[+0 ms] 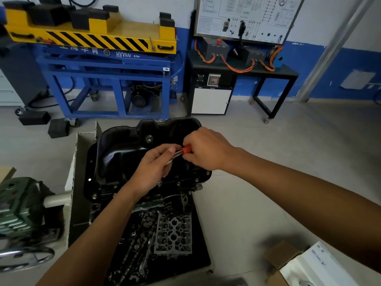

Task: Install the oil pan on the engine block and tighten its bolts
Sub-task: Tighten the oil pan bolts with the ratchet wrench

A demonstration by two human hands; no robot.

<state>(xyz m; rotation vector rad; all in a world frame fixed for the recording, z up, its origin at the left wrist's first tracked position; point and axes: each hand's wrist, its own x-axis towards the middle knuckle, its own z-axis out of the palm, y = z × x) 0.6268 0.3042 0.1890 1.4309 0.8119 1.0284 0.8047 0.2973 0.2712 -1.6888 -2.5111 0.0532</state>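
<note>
While both hands work above it, the black oil pan (pixel 127 153) sits sump-up on the engine block (pixel 175 200) mid-frame, with its flange down on the block. The left hand (pixel 153 170) is curled round the chrome shaft of a red-handled tool (pixel 185 150), and the right hand (pixel 206 151) grips the red handle end. The hands are nearly touching, over the pan's near-right side. The tool tip is hidden behind the left hand. Several bolts (pixel 196 180) show along the near flange edge, and a drain plug (pixel 149 138) sits on the pan's step.

The block stands on a low black bench (pixel 201 234) strewn with parts: a grey cylinder head casting (pixel 174 234), with camshafts (pixel 132 250) just left of it. The floor (pixel 268 162) is smooth and grey. The back wall (pixel 340 65) is white above and blue below. Against it stands a blue steel lift frame (pixel 107 79) with a yellow top, hazard stripes and black pads. To its right, a black stand (pixel 292 74) carries a wiring training board (pixel 243 15), black boxes and orange cables (pixel 237 69). A green machine (pixel 18 203) with a handwheel is at the left edge, blurred. A cardboard box (pixel 288 263) is at bottom right.
</note>
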